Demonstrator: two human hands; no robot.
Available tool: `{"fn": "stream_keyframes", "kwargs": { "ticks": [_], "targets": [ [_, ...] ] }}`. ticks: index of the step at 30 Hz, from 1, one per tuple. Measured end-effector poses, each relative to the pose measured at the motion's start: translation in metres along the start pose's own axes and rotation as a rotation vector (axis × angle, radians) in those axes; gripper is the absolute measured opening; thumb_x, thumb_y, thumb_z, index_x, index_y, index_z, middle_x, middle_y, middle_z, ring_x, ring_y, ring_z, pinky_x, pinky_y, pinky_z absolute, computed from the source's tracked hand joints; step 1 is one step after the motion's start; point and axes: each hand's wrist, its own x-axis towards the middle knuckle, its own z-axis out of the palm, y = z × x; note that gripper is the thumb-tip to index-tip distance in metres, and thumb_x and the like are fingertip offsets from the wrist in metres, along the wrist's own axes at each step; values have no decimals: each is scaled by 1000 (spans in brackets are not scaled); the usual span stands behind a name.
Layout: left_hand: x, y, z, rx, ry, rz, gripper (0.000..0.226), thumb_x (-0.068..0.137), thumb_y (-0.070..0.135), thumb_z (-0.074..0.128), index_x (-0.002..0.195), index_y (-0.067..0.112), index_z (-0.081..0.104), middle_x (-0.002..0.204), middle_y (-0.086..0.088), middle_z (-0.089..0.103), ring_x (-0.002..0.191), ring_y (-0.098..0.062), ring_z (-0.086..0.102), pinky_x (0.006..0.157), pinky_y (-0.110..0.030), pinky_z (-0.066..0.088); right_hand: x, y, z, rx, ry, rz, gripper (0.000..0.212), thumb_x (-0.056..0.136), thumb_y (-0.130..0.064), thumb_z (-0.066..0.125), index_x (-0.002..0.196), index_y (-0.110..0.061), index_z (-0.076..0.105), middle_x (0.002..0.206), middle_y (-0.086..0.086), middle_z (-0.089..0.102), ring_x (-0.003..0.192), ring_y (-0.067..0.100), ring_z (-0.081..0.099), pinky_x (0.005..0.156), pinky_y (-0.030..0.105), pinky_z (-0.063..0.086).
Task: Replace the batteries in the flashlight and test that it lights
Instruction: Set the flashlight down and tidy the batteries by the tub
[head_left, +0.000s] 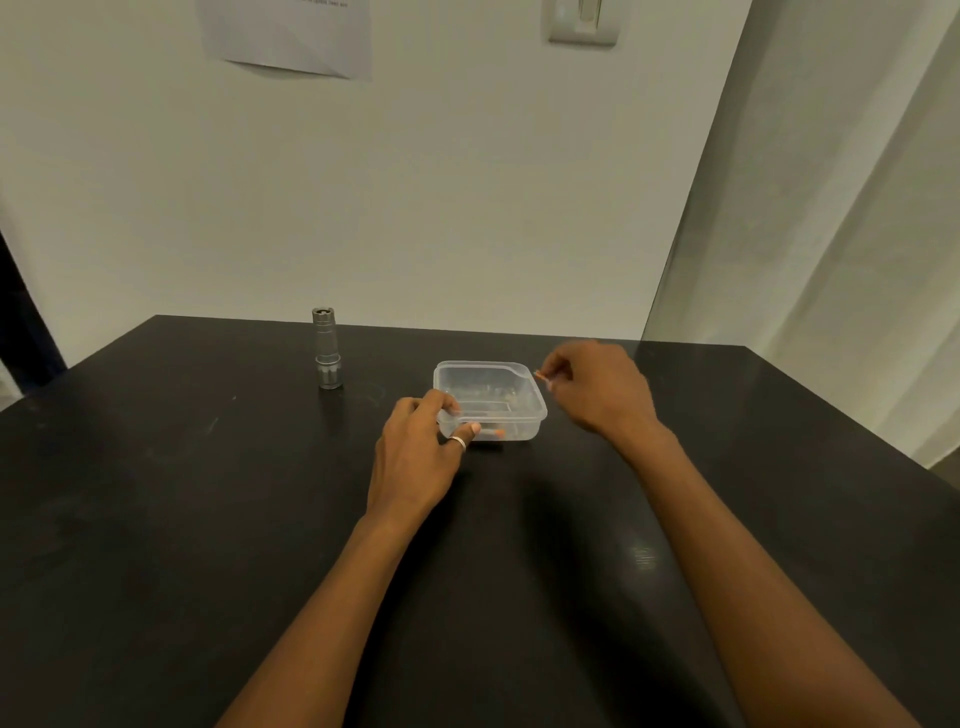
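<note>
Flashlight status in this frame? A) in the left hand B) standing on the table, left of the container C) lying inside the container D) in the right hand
B: the flashlight stands upright on the table, left of the container and apart from it.

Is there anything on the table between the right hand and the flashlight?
The clear plastic box lies between the right hand, which pinches a small item, and the standing flashlight; the left hand holds its near corner. Over the box the way looks free.
</note>
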Motion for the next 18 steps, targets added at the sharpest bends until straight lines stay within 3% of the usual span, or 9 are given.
{"fn": "stream_keyframes", "kwargs": {
  "ticks": [4, 9, 13, 18],
  "targets": [
    [0, 0, 0, -18, -13, 5, 30, 90, 41, 71, 116, 29, 60, 112, 6, 51, 88, -8, 61, 68, -13, 44, 32, -28, 15, 34, -170, -149, 20, 90, -7, 66, 97, -23, 76, 102, -3, 75, 92, 17, 68, 85, 39, 60],
    [0, -3, -1, -33, -17, 12, 29, 91, 39, 71, 116, 28, 60, 112, 6, 50, 91, -10, 61, 64, -9, 41, 57, -41, 47, -71, -324, -175, 17, 88, -8, 68, 91, -22, 76, 100, 0, 74, 92, 18, 68, 89, 41, 60],
    [0, -3, 0, -34, -13, 16, 30, 92, 40, 70, 117, 28, 60, 112, 6, 50, 92, -11, 61, 64, -9, 40, 61, -37, 54, -93, -373, -169, 22, 85, -6, 70, 85, -28, 75, 105, -2, 74, 96, 18, 68, 92, 40, 58],
    [1, -3, 1, -38, -5, 18, 31, 91, 40, 71, 116, 27, 61, 113, 3, 53, 93, -12, 63, 71, -15, 47, 58, -33, 46, -11, -255, -166, 31, 88, 3, 62, 105, -16, 78, 111, 3, 75, 98, 18, 69, 94, 37, 58]
  ]
}}
